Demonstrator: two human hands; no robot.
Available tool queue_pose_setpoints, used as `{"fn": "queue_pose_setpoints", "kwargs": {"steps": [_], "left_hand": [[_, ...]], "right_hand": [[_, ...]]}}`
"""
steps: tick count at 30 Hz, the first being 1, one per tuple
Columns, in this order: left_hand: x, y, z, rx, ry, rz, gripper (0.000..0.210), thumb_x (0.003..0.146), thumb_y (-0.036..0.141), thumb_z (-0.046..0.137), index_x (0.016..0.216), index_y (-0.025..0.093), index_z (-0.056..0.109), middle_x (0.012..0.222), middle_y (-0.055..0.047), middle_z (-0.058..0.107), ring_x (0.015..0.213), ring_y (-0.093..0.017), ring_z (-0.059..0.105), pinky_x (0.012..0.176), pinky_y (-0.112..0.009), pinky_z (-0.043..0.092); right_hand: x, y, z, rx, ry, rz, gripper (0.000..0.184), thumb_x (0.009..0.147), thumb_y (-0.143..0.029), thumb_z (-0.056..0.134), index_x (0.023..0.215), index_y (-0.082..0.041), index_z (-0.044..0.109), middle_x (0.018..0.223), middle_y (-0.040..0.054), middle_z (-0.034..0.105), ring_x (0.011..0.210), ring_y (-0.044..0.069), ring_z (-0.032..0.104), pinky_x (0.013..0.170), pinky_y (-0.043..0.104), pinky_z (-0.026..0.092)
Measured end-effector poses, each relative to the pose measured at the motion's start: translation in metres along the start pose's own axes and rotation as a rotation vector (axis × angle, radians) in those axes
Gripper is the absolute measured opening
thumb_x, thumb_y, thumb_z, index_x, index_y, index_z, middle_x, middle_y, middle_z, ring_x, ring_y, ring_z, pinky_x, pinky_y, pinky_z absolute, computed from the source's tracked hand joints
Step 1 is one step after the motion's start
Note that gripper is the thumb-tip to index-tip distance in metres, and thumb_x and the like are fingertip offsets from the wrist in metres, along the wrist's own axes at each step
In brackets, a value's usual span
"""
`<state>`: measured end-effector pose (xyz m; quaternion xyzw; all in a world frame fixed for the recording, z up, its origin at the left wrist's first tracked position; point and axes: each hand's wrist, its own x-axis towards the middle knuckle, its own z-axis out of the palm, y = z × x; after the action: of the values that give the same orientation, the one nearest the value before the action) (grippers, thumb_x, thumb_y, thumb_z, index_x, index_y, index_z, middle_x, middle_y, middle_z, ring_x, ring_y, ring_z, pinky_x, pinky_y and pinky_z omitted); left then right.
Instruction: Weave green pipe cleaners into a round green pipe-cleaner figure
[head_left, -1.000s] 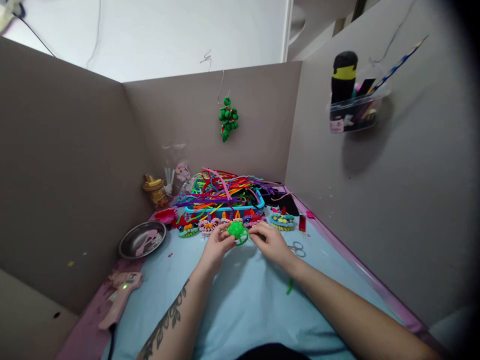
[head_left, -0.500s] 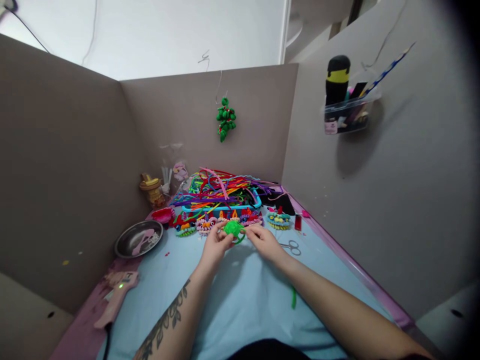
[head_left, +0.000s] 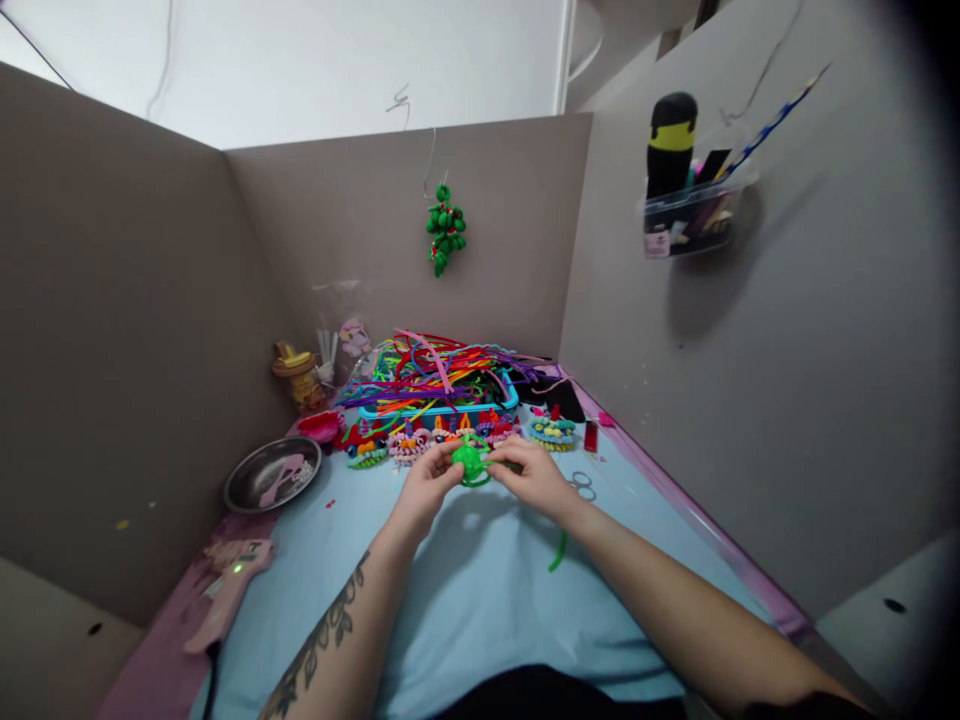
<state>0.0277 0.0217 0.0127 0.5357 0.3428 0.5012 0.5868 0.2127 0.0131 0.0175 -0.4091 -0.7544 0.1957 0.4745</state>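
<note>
Over the middle of the blue cloth, my left hand [head_left: 433,481] pinches a small round piece of bright green pipe cleaner work [head_left: 470,461] between thumb and fingers. Green strands loop out around it. On its right side, my right hand [head_left: 534,478] has thumb and fingers closed on a green pipe cleaner strand that joins the piece. A loose green pipe cleaner end [head_left: 558,552] shows below my right wrist; whether it belongs to the same strand is hidden. Just behind both hands stand several colourful pipe cleaner figures [head_left: 409,443].
A blue basket [head_left: 480,407] heaped with pipe cleaners [head_left: 427,365] stands at the back. Scissors [head_left: 583,487] lie partly behind my right hand. At left are a metal bowl [head_left: 238,487] and a pink glue gun [head_left: 229,600] with a lit green light. A green ornament [head_left: 446,232] hangs ahead.
My right hand has shifted slightly and its fingers sit closer in on the strand. The green piece has turned, with more loops showing. The loose green end below my wrist has swung left and up.
</note>
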Motion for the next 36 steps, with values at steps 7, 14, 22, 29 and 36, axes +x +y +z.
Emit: {"fn": "queue_pose_setpoints", "kwargs": {"steps": [7,14,22,29,36], "left_hand": [[0.0,-0.01,0.001,0.414,0.325,0.222,0.038,0.066,0.029,0.068,0.102,0.019,0.059,0.096,-0.008,0.061,0.084,-0.018,0.056,0.067,-0.026,0.043],[-0.003,-0.013,0.015,0.178,0.153,0.042,0.056,0.068,0.026,0.066,0.119,0.014,0.047,0.064,0.0,0.058,0.059,-0.012,0.054,0.056,-0.022,0.039],[-0.008,-0.004,0.017,-0.123,0.212,-0.247,0.056,0.059,0.024,0.074,0.111,0.018,0.055,0.073,-0.003,0.061,0.065,-0.014,0.058,0.055,-0.024,0.045],[-0.008,-0.002,0.015,-0.227,0.19,-0.228,0.06,0.055,0.019,0.077,0.111,0.016,0.055,0.073,-0.003,0.063,0.069,-0.015,0.06,0.061,-0.025,0.047],[-0.008,0.002,0.015,-0.251,0.196,-0.24,0.067,0.053,0.018,0.079,0.115,0.017,0.054,0.073,-0.002,0.063,0.07,-0.015,0.061,0.063,-0.025,0.047]], "right_hand": [[-0.002,-0.002,0.016,-0.026,0.103,0.115,0.021,0.076,-0.023,0.054,0.056,-0.017,0.055,0.061,0.0002,0.05,0.065,0.014,0.049,0.06,0.024,0.038],[-0.008,0.007,0.031,0.043,-0.02,0.21,0.018,0.079,-0.029,0.051,0.064,-0.018,0.05,0.066,-0.0014,0.049,0.065,0.013,0.048,0.058,0.024,0.036],[-0.008,0.008,0.015,-0.034,0.013,0.153,0.019,0.089,-0.029,0.036,0.079,-0.02,0.05,0.074,-0.0005,0.052,0.07,0.014,0.05,0.066,0.026,0.039],[-0.005,0.015,0.009,-0.052,0.019,0.01,0.01,0.081,-0.019,0.051,0.08,-0.02,0.06,0.082,0.0031,0.057,0.08,0.017,0.054,0.074,0.029,0.042],[-0.004,0.017,0.008,-0.12,0.022,-0.002,0.016,0.083,-0.017,0.047,0.08,-0.02,0.062,0.083,0.0044,0.057,0.081,0.017,0.054,0.074,0.03,0.043]]}}
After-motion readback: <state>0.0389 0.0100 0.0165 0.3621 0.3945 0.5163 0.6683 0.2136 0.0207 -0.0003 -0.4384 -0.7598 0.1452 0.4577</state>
